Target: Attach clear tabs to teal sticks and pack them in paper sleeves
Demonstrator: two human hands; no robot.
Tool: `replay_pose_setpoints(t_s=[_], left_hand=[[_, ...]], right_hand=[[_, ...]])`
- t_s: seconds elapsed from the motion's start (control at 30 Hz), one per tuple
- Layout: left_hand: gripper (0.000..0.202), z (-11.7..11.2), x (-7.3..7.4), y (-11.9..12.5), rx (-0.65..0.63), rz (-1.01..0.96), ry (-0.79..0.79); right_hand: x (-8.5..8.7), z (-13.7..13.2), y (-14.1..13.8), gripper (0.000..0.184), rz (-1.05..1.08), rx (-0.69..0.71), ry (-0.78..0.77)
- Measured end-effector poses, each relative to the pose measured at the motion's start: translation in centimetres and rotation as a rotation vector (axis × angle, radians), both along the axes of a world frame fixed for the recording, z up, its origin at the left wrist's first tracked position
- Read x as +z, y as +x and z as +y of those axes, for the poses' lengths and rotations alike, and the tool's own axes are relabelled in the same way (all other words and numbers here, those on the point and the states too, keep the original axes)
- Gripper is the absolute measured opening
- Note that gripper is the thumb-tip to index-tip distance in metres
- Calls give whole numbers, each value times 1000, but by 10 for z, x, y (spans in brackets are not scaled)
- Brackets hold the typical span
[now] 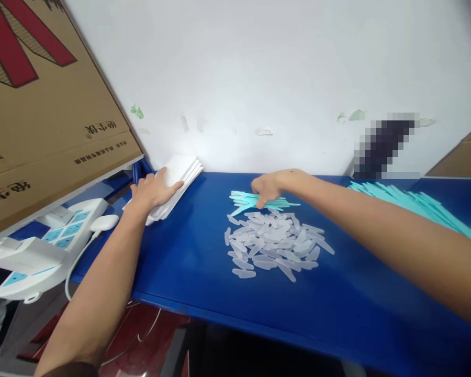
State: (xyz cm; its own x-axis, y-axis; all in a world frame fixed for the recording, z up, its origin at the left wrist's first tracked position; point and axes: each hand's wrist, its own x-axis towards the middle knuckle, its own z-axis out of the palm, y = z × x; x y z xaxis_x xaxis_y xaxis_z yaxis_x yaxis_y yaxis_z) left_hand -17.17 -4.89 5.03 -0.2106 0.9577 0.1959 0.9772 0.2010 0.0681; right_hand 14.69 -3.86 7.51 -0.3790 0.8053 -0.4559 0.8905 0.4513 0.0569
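My left hand point(152, 189) lies with its fingers spread over a stack of white flat packets point(180, 170) at the back left of the blue table. The stack leans a little, and several edges show on its right side. My right hand point(267, 188) reaches in from the right with its fingers bent down on a small pile of thin turquoise plastic sticks point(241, 200). Thumb and fingers are closed around some of them; the fingertips are partly hidden. Just in front of that pile lies a heap of small translucent plastic pieces point(275, 243), shaped like little blade covers.
A larger bundle of turquoise sticks point(416, 207) lies at the right, partly behind my forearm. A white power strip point(58, 246) with plugs and a cable stands at the left, below a big cardboard box point(55, 115). A white wall point(235, 78) bounds the table point(188, 272) behind.
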Motion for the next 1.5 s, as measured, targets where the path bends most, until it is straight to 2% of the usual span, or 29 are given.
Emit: replay_pose_setpoints(t_s=[0.1, 0.23, 0.43, 0.6, 0.7, 0.83, 1.0, 1.1, 1.2, 1.33, 1.43, 1.5], left_hand=[[97, 2, -2, -4, -5, 9, -42], [95, -4, 2, 7, -1, 8, 35], [84, -23, 17, 32, -34, -3, 280], [81, -25, 19, 42, -199, -168, 551], [78, -26, 17, 48, -313, -278, 668], [77, -29, 14, 57, -434, -354, 728], [78, -25, 6, 65, -501, -470, 703], [75, -22, 1, 67, -503, -576, 662], [74, -21, -2, 68, -504, -601, 684], [76, -19, -6, 71, -507, -703, 682], [76, -16, -10, 74, -509, -978, 582], [70, -15, -11, 78, -513, -1234, 493]], right_hand=[[6, -10, -10, 50, -49, -46, 6], [11, -19, -18, 53, -88, -92, 17], [7, -12, -22, 43, -162, -28, 29], [-5, -5, -20, 34, -98, 2, 117], [-15, -2, -13, 31, -50, 47, 165], [-28, 1, 5, 33, 44, 139, 238], [-44, 0, 32, 28, 154, 231, 395], [-50, -2, 46, 24, 222, 220, 437], [-52, -2, 58, 17, 435, 120, 435], [-46, 6, 69, 3, 969, -165, 407], [-37, 13, 73, 10, 1388, -395, 371], [-33, 15, 74, 15, 1588, -460, 347]])
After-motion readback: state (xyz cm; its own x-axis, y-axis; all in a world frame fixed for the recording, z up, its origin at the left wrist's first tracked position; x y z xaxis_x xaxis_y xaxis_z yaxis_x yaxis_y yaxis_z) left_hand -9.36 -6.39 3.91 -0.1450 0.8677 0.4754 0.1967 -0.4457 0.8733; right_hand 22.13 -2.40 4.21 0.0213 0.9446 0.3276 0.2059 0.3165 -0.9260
